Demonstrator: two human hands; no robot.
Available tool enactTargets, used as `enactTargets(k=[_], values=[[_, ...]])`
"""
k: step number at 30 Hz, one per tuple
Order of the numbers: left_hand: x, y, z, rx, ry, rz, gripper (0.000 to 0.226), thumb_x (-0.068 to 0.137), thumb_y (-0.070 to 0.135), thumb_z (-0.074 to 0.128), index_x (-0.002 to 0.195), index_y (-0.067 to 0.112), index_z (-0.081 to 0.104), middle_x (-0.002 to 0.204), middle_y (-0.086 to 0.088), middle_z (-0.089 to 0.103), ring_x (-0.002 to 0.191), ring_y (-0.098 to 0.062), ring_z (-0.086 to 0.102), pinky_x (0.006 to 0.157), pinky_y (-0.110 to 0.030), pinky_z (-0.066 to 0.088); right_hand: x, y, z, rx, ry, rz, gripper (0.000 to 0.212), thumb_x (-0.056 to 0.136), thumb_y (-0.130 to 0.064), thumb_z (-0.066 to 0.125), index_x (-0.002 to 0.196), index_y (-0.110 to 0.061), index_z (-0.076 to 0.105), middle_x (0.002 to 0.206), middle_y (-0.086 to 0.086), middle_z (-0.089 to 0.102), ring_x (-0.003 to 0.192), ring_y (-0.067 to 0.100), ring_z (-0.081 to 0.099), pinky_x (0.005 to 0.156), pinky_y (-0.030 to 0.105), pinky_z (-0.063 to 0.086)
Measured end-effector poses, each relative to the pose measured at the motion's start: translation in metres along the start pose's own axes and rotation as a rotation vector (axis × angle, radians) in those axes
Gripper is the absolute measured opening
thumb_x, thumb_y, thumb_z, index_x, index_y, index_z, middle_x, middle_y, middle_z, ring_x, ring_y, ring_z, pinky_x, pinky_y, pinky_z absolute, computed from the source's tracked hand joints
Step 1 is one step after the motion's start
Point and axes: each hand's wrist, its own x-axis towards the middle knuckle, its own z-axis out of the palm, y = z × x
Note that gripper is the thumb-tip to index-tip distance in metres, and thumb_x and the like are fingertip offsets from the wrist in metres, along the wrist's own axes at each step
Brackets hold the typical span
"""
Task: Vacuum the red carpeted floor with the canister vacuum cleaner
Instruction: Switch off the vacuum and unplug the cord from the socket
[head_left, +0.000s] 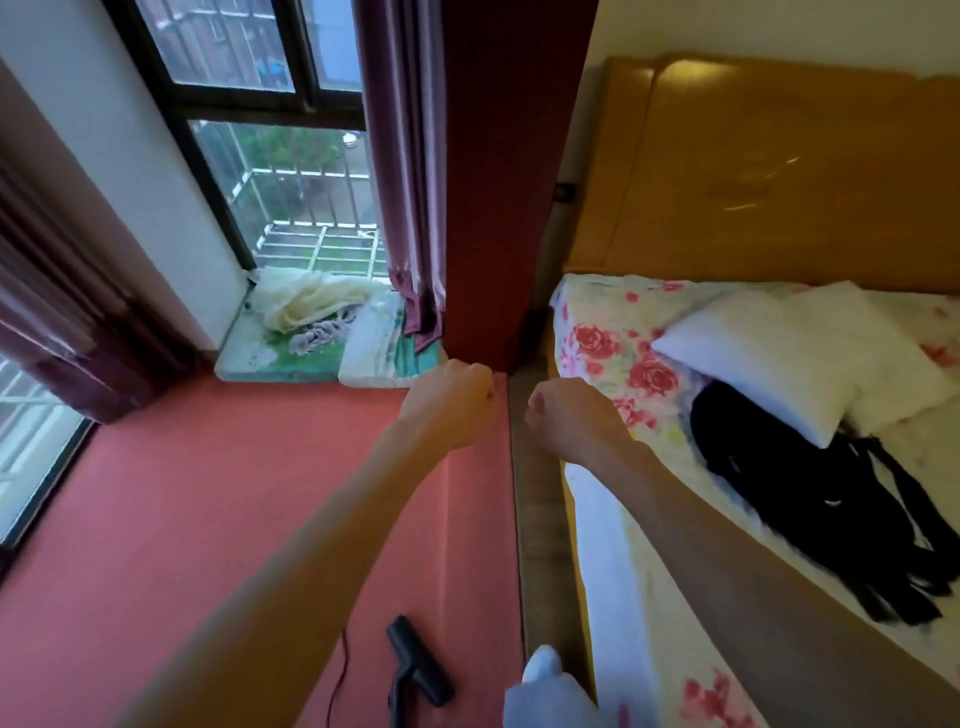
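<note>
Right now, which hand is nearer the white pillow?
Right. The right hand is by the bed edge, near the white pillow; the left hand is farther, over carpet.

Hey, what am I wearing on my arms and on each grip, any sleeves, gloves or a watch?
No sleeves show: the left arm and right arm are bare as far as the picture reaches. The left grip and right grip wear no gloves, and no watch, band or ring is visible on the sides that show.

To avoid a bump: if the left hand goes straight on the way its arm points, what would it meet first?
Probably the dark red pillar just beyond the left hand, though depth is unclear here.
</note>
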Motion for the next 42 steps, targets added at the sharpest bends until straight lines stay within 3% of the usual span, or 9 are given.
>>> enactTargets(k=[3, 6, 11, 14, 18, 23, 36, 39, 42], values=[[0.047, 0.012, 0.007, 0.015, -0.025, 0.012, 0.023, 0.096, 0.025, 0.044, 0.096, 0.012, 0.064, 0.104, -0.014, 0.066, 0.091, -0.037, 0.063, 0.073, -0.039, 0.048, 0.040, 0.034, -0.001, -0.008, -0.017, 0.019, 0.042, 0.093, -0.020, 0.052, 0.054, -0.020, 0.036, 0.057, -0.001, 0.033, 0.066, 0.023, 0.046, 0.056, 0.031, 0.035], [0.099, 0.026, 0.015, 0.022, -0.046, 0.009, 0.022, 0.096, 0.025, 0.044, 0.094, 0.012, 0.062, 0.103, -0.013, 0.066, 0.091, -0.036, 0.063, 0.071, -0.038, 0.045, 0.084, 0.071, -0.008, 0.001, -0.035, 0.017, 0.043, 0.093, -0.022, 0.051, 0.054, -0.021, 0.032, 0.057, -0.001, 0.031, 0.064, 0.024, 0.046, 0.061, 0.032, 0.038], [0.186, 0.052, 0.017, 0.052, -0.112, -0.043, 0.021, 0.097, 0.025, 0.043, 0.091, 0.011, 0.057, 0.106, -0.013, 0.065, 0.094, -0.035, 0.062, 0.072, -0.035, 0.043, 0.162, 0.133, -0.033, -0.012, -0.080, -0.005, 0.042, 0.095, -0.022, 0.050, 0.055, -0.018, 0.039, 0.058, 0.001, 0.039, 0.066, 0.025, 0.051, 0.063, 0.030, 0.039], [0.229, 0.066, 0.011, 0.045, -0.091, -0.075, 0.025, 0.097, 0.023, 0.043, 0.099, 0.008, 0.063, 0.106, -0.013, 0.065, 0.093, -0.035, 0.063, 0.073, -0.036, 0.047, 0.205, 0.161, -0.048, -0.001, -0.083, -0.006, 0.035, 0.093, -0.022, 0.051, 0.058, -0.016, 0.048, 0.063, 0.004, 0.050, 0.073, 0.028, 0.063, 0.068, 0.035, 0.051], [0.281, 0.077, 0.006, 0.025, -0.118, -0.065, 0.026, 0.096, 0.026, 0.044, 0.099, 0.011, 0.064, 0.106, -0.012, 0.066, 0.095, -0.033, 0.064, 0.079, -0.040, 0.053, 0.248, 0.191, -0.064, 0.011, -0.081, -0.007, 0.028, 0.094, -0.023, 0.048, 0.081, -0.005, 0.066, 0.082, 0.012, 0.065, 0.082, 0.031, 0.065, 0.077, 0.040, 0.055], [0.352, 0.082, 0.008, 0.008, -0.131, -0.041, 0.025, 0.094, 0.027, 0.045, 0.094, 0.010, 0.064, 0.101, -0.010, 0.067, 0.090, -0.032, 0.065, 0.081, -0.044, 0.054, 0.304, 0.225, -0.061, 0.006, -0.098, 0.024, 0.033, 0.098, -0.028, 0.044, 0.102, -0.007, 0.069, 0.106, 0.010, 0.068, 0.097, 0.026, 0.063, 0.089, 0.038, 0.052], [0.579, 0.049, 0.037, 0.062, -0.255, 0.110, 0.028, 0.100, 0.028, 0.040, 0.096, 0.007, 0.060, 0.101, -0.011, 0.064, 0.088, -0.027, 0.063, 0.078, -0.039, 0.052, 0.505, 0.268, -0.077, -0.008, -0.077, 0.176, 0.029, 0.098, -0.027, 0.048, 0.111, -0.012, 0.069, 0.113, 0.006, 0.069, 0.102, 0.022, 0.064, 0.079, 0.027, 0.044], [0.618, 0.041, 0.035, 0.091, -0.274, 0.109, 0.028, 0.100, 0.028, 0.040, 0.096, 0.008, 0.059, 0.102, -0.012, 0.064, 0.090, -0.028, 0.063, 0.076, -0.038, 0.049, 0.540, 0.279, -0.082, 0.003, -0.117, 0.197, 0.022, 0.095, -0.025, 0.049, 0.094, -0.013, 0.067, 0.109, 0.008, 0.068, 0.100, 0.024, 0.063, 0.074, 0.025, 0.038], [0.650, 0.038, 0.040, 0.089, -0.306, 0.087, 0.028, 0.100, 0.027, 0.041, 0.097, 0.007, 0.060, 0.104, -0.013, 0.064, 0.091, -0.029, 0.063, 0.074, -0.037, 0.048, 0.573, 0.287, -0.089, 0.015, -0.147, 0.194, 0.034, 0.093, -0.018, 0.048, 0.061, -0.022, 0.039, 0.083, 0.004, 0.058, 0.092, 0.024, 0.063, 0.069, 0.026, 0.034]])
